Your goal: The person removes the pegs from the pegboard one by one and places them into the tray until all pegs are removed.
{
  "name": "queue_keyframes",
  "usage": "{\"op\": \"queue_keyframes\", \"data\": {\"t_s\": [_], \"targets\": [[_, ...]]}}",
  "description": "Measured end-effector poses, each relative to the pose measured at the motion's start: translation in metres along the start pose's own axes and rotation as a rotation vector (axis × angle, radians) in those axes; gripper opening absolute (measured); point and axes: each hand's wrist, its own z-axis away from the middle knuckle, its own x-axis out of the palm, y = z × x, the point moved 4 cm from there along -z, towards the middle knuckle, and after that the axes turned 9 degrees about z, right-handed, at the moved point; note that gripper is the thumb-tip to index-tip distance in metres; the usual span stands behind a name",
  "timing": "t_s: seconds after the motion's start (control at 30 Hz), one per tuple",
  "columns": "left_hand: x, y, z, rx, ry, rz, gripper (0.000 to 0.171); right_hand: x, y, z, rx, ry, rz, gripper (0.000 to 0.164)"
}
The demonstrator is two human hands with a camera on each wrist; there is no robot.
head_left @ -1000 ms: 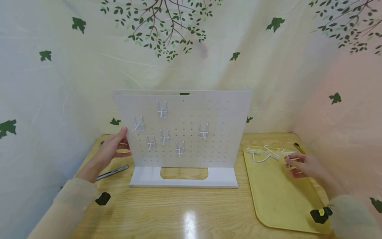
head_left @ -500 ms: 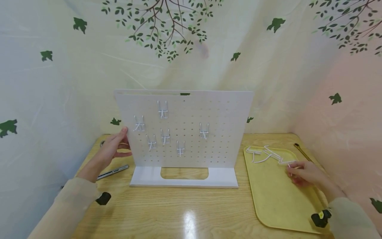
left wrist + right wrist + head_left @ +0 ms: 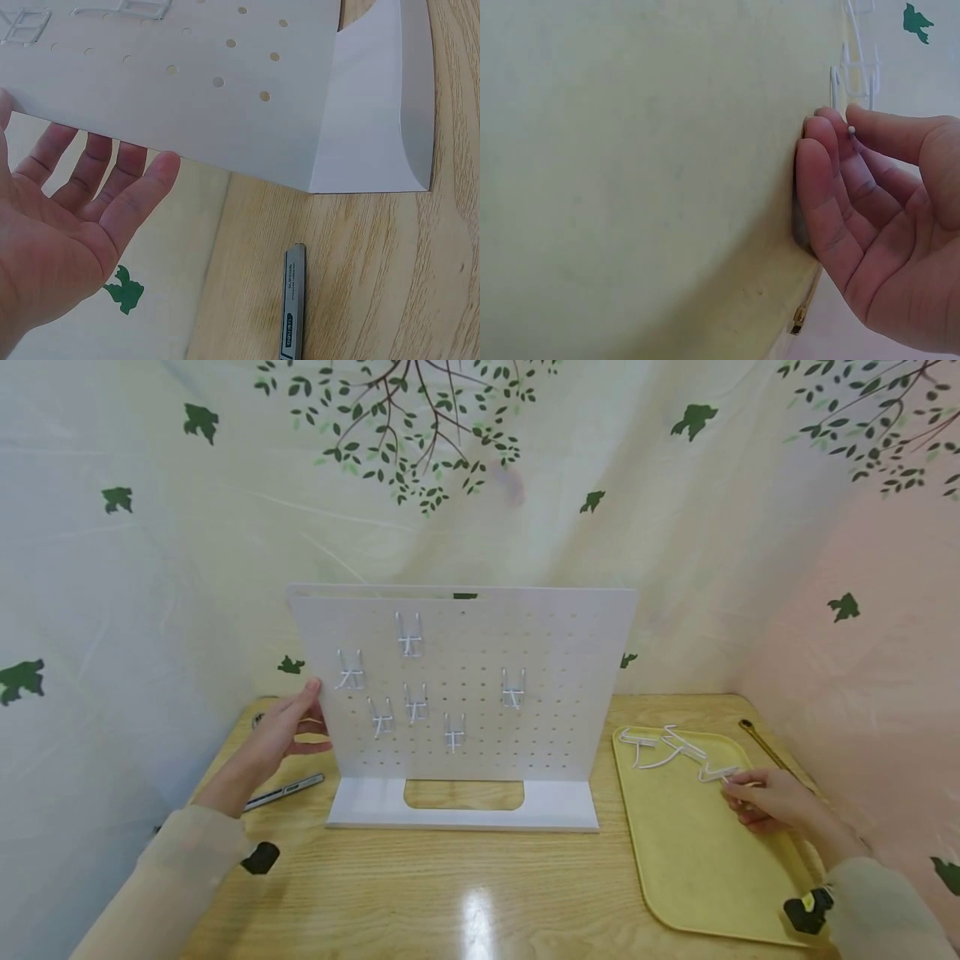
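Note:
A white pegboard [image 3: 558,693] stands upright on its white base, with several white wire hooks [image 3: 513,689] hung on it. My left hand [image 3: 281,731] grips the board's left edge; in the left wrist view the fingers [image 3: 94,161] reach behind that edge, with the thumb at the far left of the picture. Over the yellow tray [image 3: 705,868] on the right, my right hand [image 3: 768,797] pinches a white wire pegboard hook [image 3: 716,773] between thumb and fingers. In the right wrist view the rounded tip of the hook [image 3: 851,130] shows at the thumb.
More loose white hooks [image 3: 660,752] lie at the tray's far left corner. A grey slim tool with printed lettering [image 3: 294,300] lies on the wooden table [image 3: 405,893] left of the board. Beyond the tray's right edge is a long brass-coloured tool [image 3: 757,739].
My right hand has moved slightly toward me and to the right, drawing the pinched hook away from the other hooks on the tray. The left hand stays on the board's edge.

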Motion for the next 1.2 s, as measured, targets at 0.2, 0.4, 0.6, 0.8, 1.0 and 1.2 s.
{"op": "queue_keyframes", "data": {"t_s": [0.2, 0.4, 0.6, 0.8, 1.0, 1.2], "targets": [[0.000, 0.000, 0.000, -0.006, 0.003, 0.000, 0.079, 0.000, 0.002, -0.003, 0.017, 0.032, -0.019, 0.039], [0.000, 0.001, 0.000, -0.010, 0.001, 0.007, 0.078, -0.001, -0.001, -0.001, 0.027, 0.060, 0.013, 0.049], [0.001, 0.001, 0.000, -0.009, 0.000, 0.009, 0.078, -0.003, -0.002, 0.003, 0.036, 0.072, 0.027, 0.055], [0.000, 0.001, -0.001, -0.011, -0.002, 0.017, 0.077, -0.004, -0.003, 0.007, 0.024, 0.061, -0.009, 0.050], [-0.002, 0.000, 0.000, -0.015, -0.004, 0.055, 0.076, -0.003, -0.009, 0.007, 0.000, 0.051, -0.093, 0.044], [-0.002, 0.000, 0.000, -0.003, -0.018, 0.059, 0.075, -0.005, -0.034, 0.008, -0.047, 0.025, -0.103, 0.048]]}}
